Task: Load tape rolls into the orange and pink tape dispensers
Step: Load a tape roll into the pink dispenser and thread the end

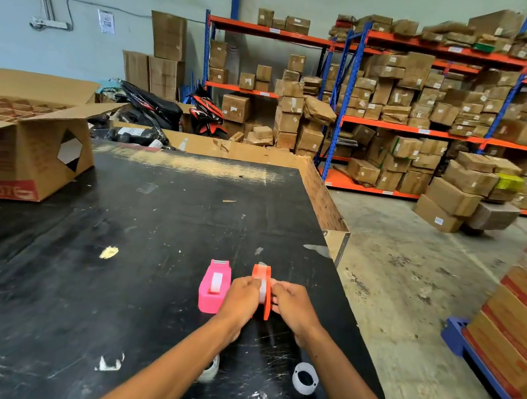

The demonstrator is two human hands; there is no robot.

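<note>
The pink dispenser [213,286] stands on the black table [120,249] with a clear tape roll seated in its slot. Right beside it stands the orange dispenser [262,272], with a clear tape roll [262,292] sitting between its side walls. My left hand [242,298] grips the orange dispenser's left side, fingers at the roll. From the right, my right hand [293,306] pinches the same roll and dispenser. Two more clear rolls lie nearer me: one [304,378] in plain sight, another [209,369] partly hidden under my left forearm.
An open cardboard box [29,155] sits at the table's far left. The table's right edge [332,239] drops to a concrete floor. Shelves of cartons stand behind, and a stacked blue pallet [479,361] is at right. Tape scraps dot the tabletop.
</note>
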